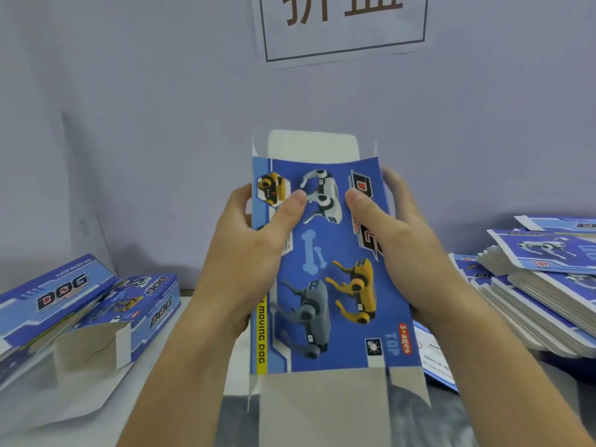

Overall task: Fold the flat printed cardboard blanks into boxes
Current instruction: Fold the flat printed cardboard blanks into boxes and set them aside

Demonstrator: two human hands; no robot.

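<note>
I hold a blue printed cardboard blank [325, 285] up in front of me, its face with robot-dog pictures toward me. Plain grey flaps stick out at its top and bottom ends. My left hand [254, 243] grips its left edge, thumb pressed on the printed face and fingers behind. My right hand [396, 240] grips the right edge the same way, thumb on the DOG logo. The blank bows slightly between my hands.
Two folded blue DOG boxes [96, 304] lie on the table at the left, one with an open end flap. A thick stack of flat blanks [545, 285] sits at the right. A paper sign [342, 24] hangs on the wall behind.
</note>
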